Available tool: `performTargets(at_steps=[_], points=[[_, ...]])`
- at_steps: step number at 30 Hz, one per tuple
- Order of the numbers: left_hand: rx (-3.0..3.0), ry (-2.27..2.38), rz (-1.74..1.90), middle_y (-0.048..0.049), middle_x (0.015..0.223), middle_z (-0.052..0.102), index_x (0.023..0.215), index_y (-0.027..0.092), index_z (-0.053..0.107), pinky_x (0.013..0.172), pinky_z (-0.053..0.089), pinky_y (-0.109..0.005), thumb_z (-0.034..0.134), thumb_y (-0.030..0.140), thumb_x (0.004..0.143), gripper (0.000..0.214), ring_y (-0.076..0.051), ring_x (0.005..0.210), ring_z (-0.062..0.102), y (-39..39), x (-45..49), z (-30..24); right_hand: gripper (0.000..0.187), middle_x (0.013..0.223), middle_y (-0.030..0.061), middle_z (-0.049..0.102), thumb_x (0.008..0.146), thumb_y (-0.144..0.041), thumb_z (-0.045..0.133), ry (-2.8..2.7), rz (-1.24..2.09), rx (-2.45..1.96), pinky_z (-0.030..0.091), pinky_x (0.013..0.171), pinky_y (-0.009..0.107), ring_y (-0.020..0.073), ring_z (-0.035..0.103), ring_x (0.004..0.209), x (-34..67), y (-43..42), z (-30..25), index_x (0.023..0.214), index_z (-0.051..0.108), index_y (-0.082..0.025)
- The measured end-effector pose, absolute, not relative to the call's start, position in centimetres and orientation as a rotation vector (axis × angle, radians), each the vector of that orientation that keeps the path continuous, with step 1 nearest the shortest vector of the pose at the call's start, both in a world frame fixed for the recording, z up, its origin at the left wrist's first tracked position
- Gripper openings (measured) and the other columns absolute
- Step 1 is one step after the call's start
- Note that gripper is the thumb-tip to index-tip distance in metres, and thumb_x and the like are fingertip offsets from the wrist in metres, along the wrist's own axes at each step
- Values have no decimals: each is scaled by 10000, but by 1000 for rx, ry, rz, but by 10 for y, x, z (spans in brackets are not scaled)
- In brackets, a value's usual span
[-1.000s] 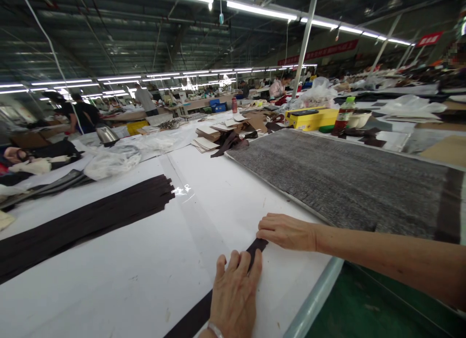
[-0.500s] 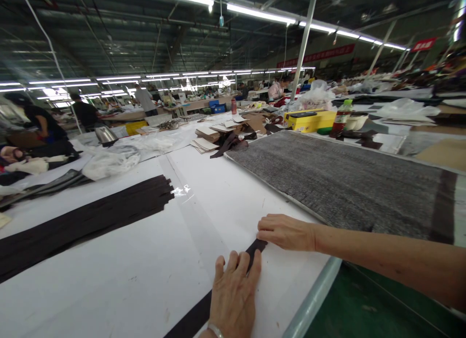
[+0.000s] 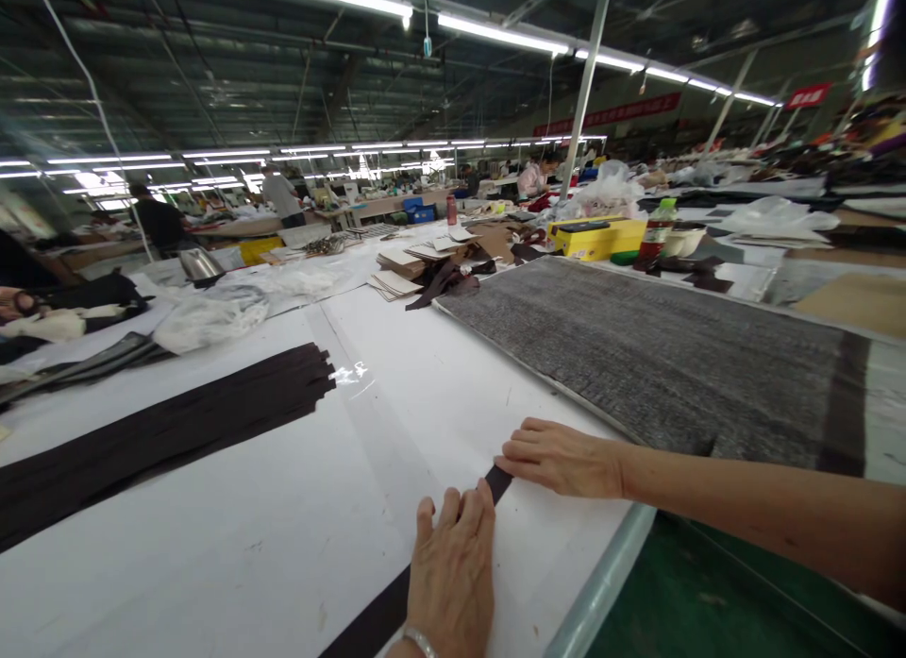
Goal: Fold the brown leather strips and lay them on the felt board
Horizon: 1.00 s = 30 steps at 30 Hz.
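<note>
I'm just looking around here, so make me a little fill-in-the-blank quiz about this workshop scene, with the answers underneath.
1. The bracelet is worn on the person's ____ wrist.
2. The left hand rests on the dark strip, while the ____ hand is at its far end.
3. The box beside the bottle is mainly ____.
4. The bottle's cap is ____.

Missing words: left; right; yellow; green.

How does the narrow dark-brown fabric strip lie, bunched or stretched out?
Stretched out: the strip runs straight either side of the left hand.
</note>
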<state>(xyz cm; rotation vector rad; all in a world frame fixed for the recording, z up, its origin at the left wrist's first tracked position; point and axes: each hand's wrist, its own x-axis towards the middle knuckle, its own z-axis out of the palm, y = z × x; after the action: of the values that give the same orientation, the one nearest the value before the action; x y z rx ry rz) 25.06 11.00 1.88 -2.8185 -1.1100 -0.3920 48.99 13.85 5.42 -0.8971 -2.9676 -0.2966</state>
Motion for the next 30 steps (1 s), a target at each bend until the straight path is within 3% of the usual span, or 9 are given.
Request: performTargets(at_steps=[7, 12, 17, 23, 28, 30], points=[[-2787, -1175, -432, -63, 1155, 625, 1359, 148, 474, 979, 333, -482, 497, 87, 847, 517, -257, 1103, 487, 108, 254, 5, 444, 1015, 104, 595, 829, 24, 356, -2647, -172, -1268, 371, 806, 350, 192, 531, 867, 479, 124, 51, 1202, 543, -128], [-2796, -1201, -394, -62, 1183, 622, 1353, 133, 481, 977, 350, -481, 497, 85, 847, 508, -254, 1099, 491, 105, 254, 12, 496, 1043, 97, 586, 803, -45, 452, -2782, -50, -1201, 336, 871, 399, 219, 519, 923, 469, 115, 49, 1287, 483, -147], [-2799, -1208, -391, -64, 1229, 611, 1353, 110, 478, 969, 361, -475, 473, 82, 850, 504, -252, 1100, 495, 105, 255, 18, 522, 1025, 106, 583, 789, 62, 352, -2624, -245, -1409, 305, 865, 420, 227, 516, 932, 471, 112, 50, 1238, 520, -142], [-2704, -1238, -427, -76, 1229, 606, 1324, 91, 501, 980, 370, -458, 487, 110, 879, 445, -242, 1116, 494, 99, 254, 14, 618, 1098, 98, 580, 757, 37, 414, -2709, -152, -1266, 338, 847, 398, 223, 520, 928, 454, 104, 43, 1338, 453, -167], [-2632, -1279, -574, -75, 1176, 630, 1309, 77, 510, 976, 398, -429, 515, 160, 913, 404, -221, 1085, 526, 93, 252, 9, 559, 1030, 109, 608, 728, 91, 358, -2559, -468, -1449, 359, 823, 426, 236, 546, 892, 459, 111, 43, 1193, 575, -130], [-2628, -1304, -591, -82, 1158, 636, 1289, 77, 529, 984, 400, -427, 515, 170, 921, 380, -221, 1096, 527, 93, 251, 8, 601, 1095, 117, 605, 714, 95, 354, -2552, -534, -1418, 367, 836, 436, 246, 551, 939, 457, 109, 44, 1229, 562, -136]])
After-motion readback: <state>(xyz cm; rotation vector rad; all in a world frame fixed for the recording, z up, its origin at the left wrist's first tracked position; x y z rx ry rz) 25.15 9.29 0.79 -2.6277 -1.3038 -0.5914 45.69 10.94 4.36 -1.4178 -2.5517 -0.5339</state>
